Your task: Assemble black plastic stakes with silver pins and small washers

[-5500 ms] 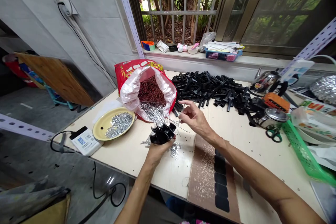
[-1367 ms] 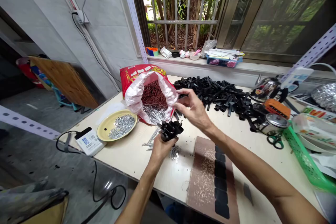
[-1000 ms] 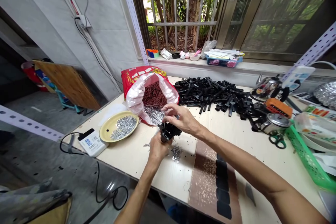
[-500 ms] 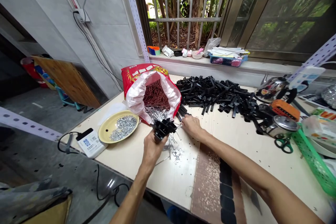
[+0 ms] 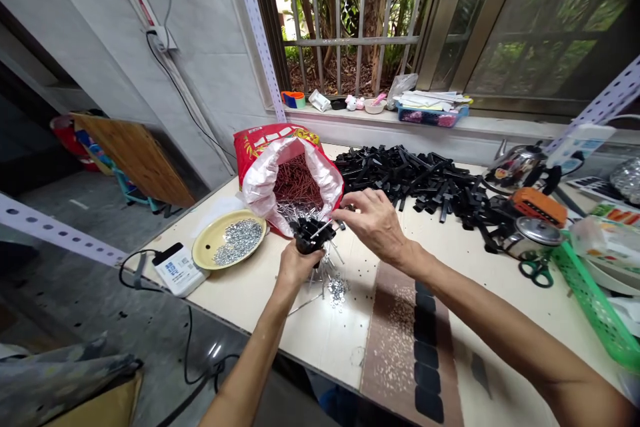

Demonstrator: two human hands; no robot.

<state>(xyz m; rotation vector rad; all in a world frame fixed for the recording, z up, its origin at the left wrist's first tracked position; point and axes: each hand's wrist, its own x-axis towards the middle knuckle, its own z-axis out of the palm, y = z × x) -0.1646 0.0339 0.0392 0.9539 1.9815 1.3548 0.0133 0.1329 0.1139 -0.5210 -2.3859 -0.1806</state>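
My left hand [image 5: 296, 268] is closed around a bundle of black plastic pieces [image 5: 306, 240], held upright in front of the bag. With thumb and fingers pinched, my right hand [image 5: 377, 225] holds the far end of a thin silver metal rod [image 5: 323, 228]. The rod's other end reaches over the top of the bundle; whether it is inside a piece I cannot tell. Behind my left hand lies a red bag [image 5: 250, 147], its white mouth facing me, with reddish-brown rods [image 5: 299, 180] and silver ones inside. Loose silver rods [image 5: 327, 263] spill out beside my left hand.
Small metal washers fill a yellow plate [image 5: 200, 255] at left; more washers [image 5: 338, 288] lie scattered on the table. A large pile of black plastic pieces [image 5: 410, 173] lies behind my right hand. A kettle [image 5: 517, 167], green scissors [image 5: 537, 272] and a green basket [image 5: 593, 307] stand right.
My right hand has risen from the tabletop beside the bag and now holds a silver rod at the black bundle. My left hand has shifted only slightly, still gripping the bundle.
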